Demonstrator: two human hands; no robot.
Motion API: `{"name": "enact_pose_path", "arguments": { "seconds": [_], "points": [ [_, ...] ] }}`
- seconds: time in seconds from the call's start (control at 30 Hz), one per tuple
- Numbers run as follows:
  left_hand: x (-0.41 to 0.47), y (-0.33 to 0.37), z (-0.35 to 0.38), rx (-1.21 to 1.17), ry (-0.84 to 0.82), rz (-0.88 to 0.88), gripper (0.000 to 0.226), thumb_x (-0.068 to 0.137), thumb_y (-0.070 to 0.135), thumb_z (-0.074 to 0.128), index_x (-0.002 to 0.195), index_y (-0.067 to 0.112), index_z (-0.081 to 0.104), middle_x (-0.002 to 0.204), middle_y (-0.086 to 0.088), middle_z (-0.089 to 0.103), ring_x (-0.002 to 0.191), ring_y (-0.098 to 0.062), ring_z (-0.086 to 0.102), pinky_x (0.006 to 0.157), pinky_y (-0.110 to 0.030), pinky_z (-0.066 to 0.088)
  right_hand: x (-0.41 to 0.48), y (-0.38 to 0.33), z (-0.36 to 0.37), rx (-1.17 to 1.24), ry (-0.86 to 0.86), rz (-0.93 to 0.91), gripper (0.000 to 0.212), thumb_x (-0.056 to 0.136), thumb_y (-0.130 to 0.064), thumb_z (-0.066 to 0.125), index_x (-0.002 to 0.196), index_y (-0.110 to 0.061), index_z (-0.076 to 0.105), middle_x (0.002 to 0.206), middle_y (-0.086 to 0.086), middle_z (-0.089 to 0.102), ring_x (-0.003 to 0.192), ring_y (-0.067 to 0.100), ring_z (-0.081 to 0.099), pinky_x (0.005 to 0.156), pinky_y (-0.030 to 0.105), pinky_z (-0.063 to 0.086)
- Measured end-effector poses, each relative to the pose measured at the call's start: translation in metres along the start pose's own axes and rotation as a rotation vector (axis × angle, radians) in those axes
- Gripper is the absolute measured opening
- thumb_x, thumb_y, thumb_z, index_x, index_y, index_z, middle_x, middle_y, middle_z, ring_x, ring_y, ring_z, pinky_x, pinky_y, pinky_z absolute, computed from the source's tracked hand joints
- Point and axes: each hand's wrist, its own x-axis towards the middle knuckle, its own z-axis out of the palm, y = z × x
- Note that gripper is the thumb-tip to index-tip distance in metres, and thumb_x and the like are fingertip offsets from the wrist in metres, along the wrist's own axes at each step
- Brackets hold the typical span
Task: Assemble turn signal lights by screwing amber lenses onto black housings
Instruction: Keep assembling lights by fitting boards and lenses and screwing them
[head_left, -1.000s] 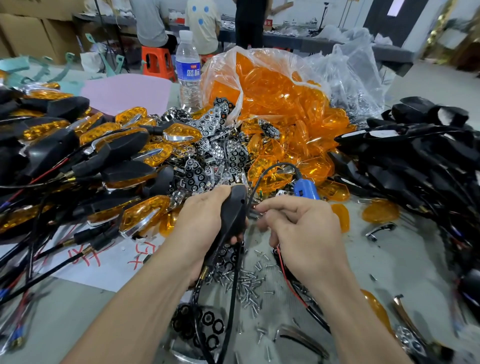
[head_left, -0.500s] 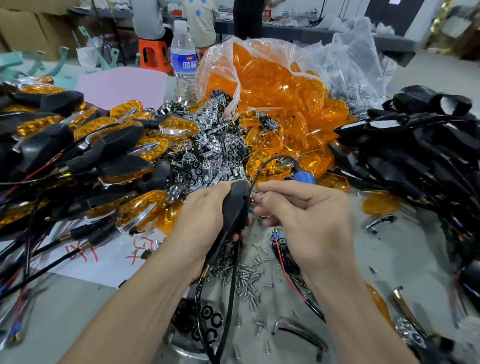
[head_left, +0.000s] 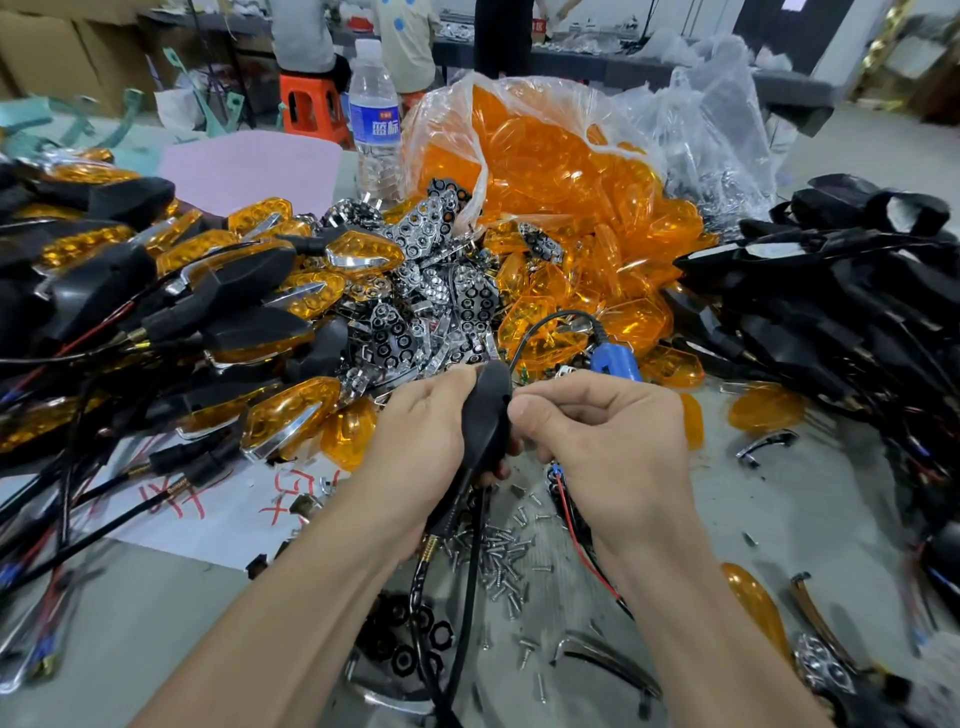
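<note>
The left hand (head_left: 421, 441) wraps round a black housing (head_left: 488, 410) and holds it upright, its lead hanging down toward the person; the right hand (head_left: 608, 441) has curled fingers and its thumb against the housing's edge, though what it pinches, if anything, cannot be told. No lens shows on this housing from this side. Loose screws (head_left: 498, 561) lie on the desk (head_left: 831, 519) just below the hands; amber lenses (head_left: 550, 291) are heaped beyond them, and a blue corded piece (head_left: 615, 361) sits just behind the right hand. The step probably goes best if the left hand keeps the housing steady and the lens sits flush before any screw bites; a tilted screw could cross-thread or crack the plastic.
</note>
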Motion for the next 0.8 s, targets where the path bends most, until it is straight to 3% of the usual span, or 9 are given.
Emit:
{"name": "enact_pose_path", "arguments": {
  "seconds": [0.1,0.33,0.43,0.53,0.63,0.73,0.8],
  "points": [
    [0.0,-0.001,0.001,-0.023,-0.002,0.02,0.034,0.11,0.021,0.043,0.1,0.016,0.075,0.063,-0.011,0.071,0.047,-0.017,0.065,0.041,-0.024,0.048,-0.001,0.001,0.001,0.044,-0.012,-0.023,0.021,0.079,0.006,0.081,0.073,-0.014,0.082,0.065,0.004,0.075,0.055,0.009,0.066,0.055,0.017,0.05],
    [0.001,-0.003,-0.001,-0.02,-0.083,-0.005,0.035,0.11,0.024,0.043,0.105,0.017,0.077,0.066,-0.019,0.07,0.048,-0.024,0.062,0.041,-0.025,0.047,-0.001,0.003,0.002,0.112,0.012,0.013,0.027,0.076,0.013,0.08,0.067,-0.012,0.078,0.06,0.007,0.071,0.051,0.012,0.06,0.052,0.021,0.049],
    [0.0,-0.001,-0.002,-0.005,-0.117,0.018,0.035,0.11,0.022,0.042,0.11,0.017,0.076,0.065,-0.02,0.069,0.048,-0.024,0.062,0.041,-0.025,0.047,-0.001,0.002,0.001,0.25,-0.03,0.149,0.021,0.077,0.017,0.076,0.067,-0.002,0.07,0.052,0.009,0.061,0.041,0.012,0.052,0.044,0.018,0.044],
    [-0.002,0.002,-0.004,-0.005,-0.158,0.006,0.036,0.11,0.022,0.041,0.113,0.015,0.076,0.065,-0.021,0.069,0.047,-0.025,0.062,0.04,-0.023,0.047,0.003,-0.001,-0.004,0.265,-0.156,0.315,0.026,0.078,0.0,0.079,0.065,-0.007,0.057,0.049,0.006,0.053,0.037,0.01,0.049,0.041,0.015,0.032],
    [-0.001,0.003,-0.007,-0.051,-0.189,-0.015,0.037,0.109,0.022,0.044,0.107,0.008,0.078,0.066,-0.026,0.066,0.046,-0.028,0.061,0.038,-0.024,0.047,0.003,-0.005,-0.007,0.189,-0.268,0.36,0.033,0.072,-0.024,0.079,0.065,-0.008,0.051,0.047,0.004,0.049,0.039,0.012,0.051,0.043,0.018,0.026],
    [0.0,0.004,-0.008,-0.033,-0.235,-0.029,0.035,0.105,0.026,0.05,0.102,0.005,0.078,0.068,-0.027,0.067,0.049,-0.029,0.061,0.04,-0.025,0.048,-0.002,-0.013,-0.004,0.219,-0.295,0.382,0.028,0.09,-0.015,0.072,0.073,-0.003,0.053,0.044,0.003,0.05,0.034,0.008,0.05,0.038,0.014,0.032],
    [0.0,0.005,-0.009,-0.032,-0.221,-0.038,0.035,0.103,0.029,0.054,0.102,0.003,0.077,0.071,-0.025,0.069,0.05,-0.028,0.061,0.04,-0.026,0.048,-0.003,-0.016,-0.004,0.168,-0.236,0.337,0.04,0.096,-0.019,0.07,0.072,0.007,0.052,0.047,0.007,0.053,0.037,0.011,0.053,0.041,0.017,0.04]
  ]
}}
